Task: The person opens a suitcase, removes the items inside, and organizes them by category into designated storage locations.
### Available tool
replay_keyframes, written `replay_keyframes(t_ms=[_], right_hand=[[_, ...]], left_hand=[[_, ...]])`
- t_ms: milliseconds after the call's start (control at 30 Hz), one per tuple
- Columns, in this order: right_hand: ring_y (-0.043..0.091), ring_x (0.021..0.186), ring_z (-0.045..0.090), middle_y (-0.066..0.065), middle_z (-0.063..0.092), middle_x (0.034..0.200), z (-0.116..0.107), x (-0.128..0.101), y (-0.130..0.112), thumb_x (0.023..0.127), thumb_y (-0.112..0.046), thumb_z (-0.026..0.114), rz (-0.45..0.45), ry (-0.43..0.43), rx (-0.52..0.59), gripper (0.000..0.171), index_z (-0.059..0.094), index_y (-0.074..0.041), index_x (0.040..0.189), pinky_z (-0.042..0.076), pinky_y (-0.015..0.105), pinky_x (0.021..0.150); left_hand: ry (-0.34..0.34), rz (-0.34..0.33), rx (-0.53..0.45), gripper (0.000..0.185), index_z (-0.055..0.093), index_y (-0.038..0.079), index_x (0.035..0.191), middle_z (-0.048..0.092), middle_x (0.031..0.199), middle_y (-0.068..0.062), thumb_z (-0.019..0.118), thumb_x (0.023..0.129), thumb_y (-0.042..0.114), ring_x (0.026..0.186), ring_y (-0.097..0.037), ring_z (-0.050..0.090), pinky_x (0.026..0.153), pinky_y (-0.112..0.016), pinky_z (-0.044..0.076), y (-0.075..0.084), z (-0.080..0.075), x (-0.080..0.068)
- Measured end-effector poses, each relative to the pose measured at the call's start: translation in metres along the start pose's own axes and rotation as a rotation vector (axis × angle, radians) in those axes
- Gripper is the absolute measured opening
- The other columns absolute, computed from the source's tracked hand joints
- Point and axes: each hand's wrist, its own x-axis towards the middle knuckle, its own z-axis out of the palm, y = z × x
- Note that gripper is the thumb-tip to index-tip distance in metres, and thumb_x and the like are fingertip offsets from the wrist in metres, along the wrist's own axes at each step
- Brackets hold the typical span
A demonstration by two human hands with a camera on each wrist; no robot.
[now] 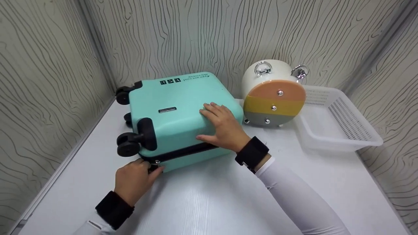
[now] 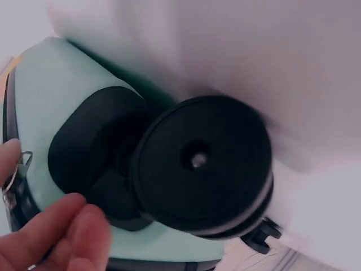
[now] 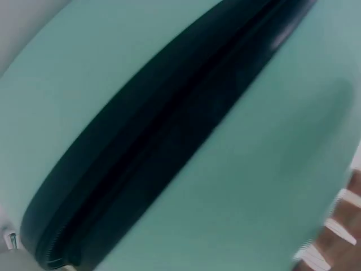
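The mint suitcase (image 1: 186,96) lies on its broad side, left of centre on the white table (image 1: 202,202), wheels to the left and its long black zip seam (image 1: 189,149) facing the person. Its two shells sit together, and no contents show; I judge the work at the zip to be under way, with one corner in hand, but how much of the zip is run and how much is left cannot be told, since the far sides are hidden. The left hand (image 1: 134,179) is at the near wheeled corner, below a black wheel (image 1: 128,149), its fingers bent and its thumb apart beside a small metal loop (image 2: 26,157); whether they pinch it I cannot tell. The right hand (image 1: 225,127) rests on the upper shell near the other end, fingers extended and thumb wide apart, gripping nothing, apparently steadying the case. Just beside the suitcase stands a round white box (image 1: 274,102) with an orange, yellow and grey front and two shiny rings on top, and to its right sits a white basket (image 1: 343,142), seemingly untouched, both well apart from the left hand
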Motion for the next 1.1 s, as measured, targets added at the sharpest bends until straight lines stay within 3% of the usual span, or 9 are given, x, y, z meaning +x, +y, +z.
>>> replay_keyframes(t_ms=[100,233,400,567,867,1100], right_hand=[[0.041,0.159,0.041,0.016,0.050,0.168,0.002,0.000,0.003,0.090,-0.053,0.087,-0.004,-0.051,-0.019,0.090,0.053,-0.008,0.160,0.027,0.065,0.130],[0.039,0.160,0.041,0.014,0.049,0.169,0.005,0.000,0.004,0.089,-0.055,0.086,-0.017,-0.054,-0.063,0.093,0.049,-0.013,0.163,0.026,0.066,0.130],[0.039,0.158,0.043,0.013,0.051,0.168,0.009,-0.001,0.006,0.091,-0.050,0.085,-0.015,-0.028,-0.074,0.087,0.051,-0.014,0.163,0.027,0.066,0.130],[0.040,0.157,0.045,0.013,0.055,0.165,0.013,-0.001,0.008,0.090,-0.047,0.086,-0.025,0.010,-0.038,0.084,0.054,-0.015,0.160,0.028,0.067,0.129],[0.041,0.155,0.047,0.013,0.058,0.162,0.016,-0.003,0.007,0.089,-0.045,0.087,-0.037,0.051,-0.023,0.079,0.058,-0.015,0.157,0.029,0.069,0.128],[0.041,0.154,0.048,0.013,0.058,0.162,0.018,-0.002,0.004,0.090,-0.045,0.085,-0.035,0.050,-0.033,0.078,0.058,-0.015,0.157,0.029,0.068,0.128]], left_hand=[[0.017,0.013,-0.019,0.056,0.046,0.017,0.055,0.050,0.055,-0.001,0.091,0.086,0.027,0.045,-0.017,0.051,0.039,-0.036,0.038,0.003,0.002,0.000],[0.029,0.048,-0.050,0.042,0.055,0.014,0.061,0.058,0.061,-0.002,0.086,0.089,0.015,0.049,-0.020,0.059,0.041,-0.037,0.044,0.005,0.002,-0.003],[0.022,0.084,-0.076,0.027,0.064,0.012,0.073,0.064,0.070,-0.002,0.084,0.092,0.012,0.058,-0.021,0.066,0.046,-0.037,0.049,0.001,0.000,-0.008],[0.054,0.109,-0.094,0.033,0.059,0.015,0.069,0.058,0.066,0.002,0.082,0.092,0.010,0.055,-0.014,0.060,0.046,-0.029,0.043,-0.005,-0.004,-0.010],[0.212,0.213,-0.099,0.040,0.047,0.019,0.057,0.044,0.053,0.006,0.073,0.087,0.010,0.045,-0.006,0.041,0.041,-0.023,0.027,-0.034,-0.003,-0.008],[0.257,0.170,-0.117,0.034,0.050,0.018,0.057,0.045,0.053,0.006,0.070,0.084,0.009,0.047,-0.005,0.035,0.042,-0.025,0.025,-0.056,0.001,-0.006]])
